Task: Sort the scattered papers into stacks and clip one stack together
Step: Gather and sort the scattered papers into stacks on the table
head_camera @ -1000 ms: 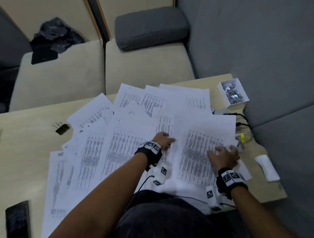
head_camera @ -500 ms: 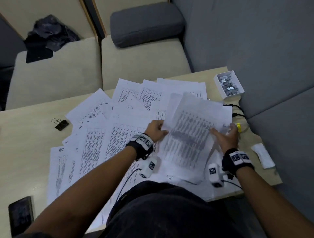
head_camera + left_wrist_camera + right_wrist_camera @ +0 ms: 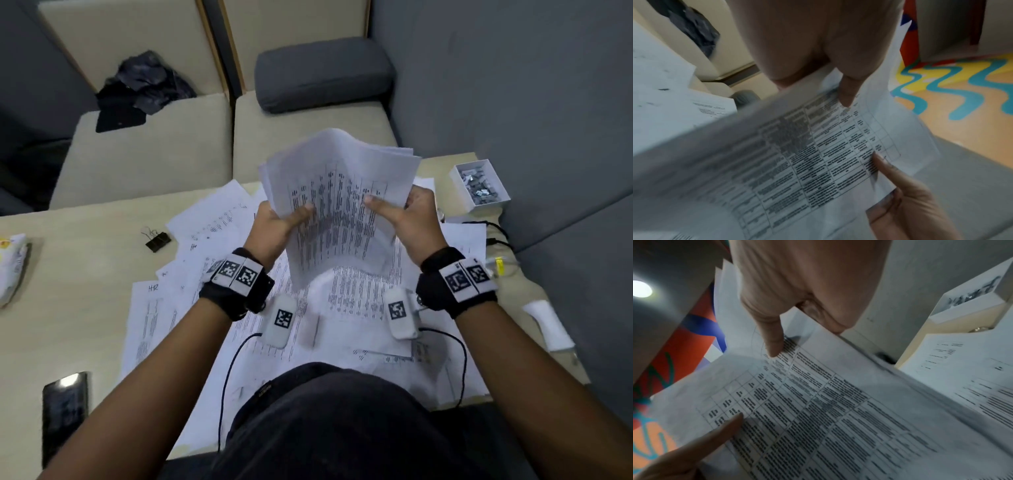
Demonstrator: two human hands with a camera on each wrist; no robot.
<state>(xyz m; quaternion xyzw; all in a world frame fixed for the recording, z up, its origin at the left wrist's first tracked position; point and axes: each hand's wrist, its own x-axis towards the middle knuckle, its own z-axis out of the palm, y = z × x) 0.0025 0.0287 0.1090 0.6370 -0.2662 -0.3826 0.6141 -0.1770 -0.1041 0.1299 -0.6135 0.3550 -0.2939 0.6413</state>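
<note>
A bundle of printed sheets point(image 3: 337, 205) is raised above the table, bowed upward in the middle. My left hand point(image 3: 284, 222) grips its left edge, thumb on the printed face. My right hand point(image 3: 404, 216) grips the right edge the same way. In the left wrist view the bundle point(image 3: 818, 154) shows a printed table, my left thumb point(image 3: 849, 91) pressing on it. In the right wrist view my right thumb point(image 3: 772, 340) presses on the same sheets point(image 3: 818, 410). Many scattered papers point(image 3: 191, 308) cover the table beneath. A black binder clip point(image 3: 157, 239) lies on the table to their left.
A white box of small metal clips point(image 3: 479, 186) stands at the table's far right corner. A phone point(image 3: 64, 411) lies near left, a packet point(image 3: 12, 263) at the left edge, a white folded item point(image 3: 548, 323) at right. Cables point(image 3: 493, 236) run near the right edge. Sofa seats lie beyond.
Both hands gathered sheets from the right part of the table and lifted them. The bundle now stands raised and bowed between the hands, where before they pressed flat on the papers.
</note>
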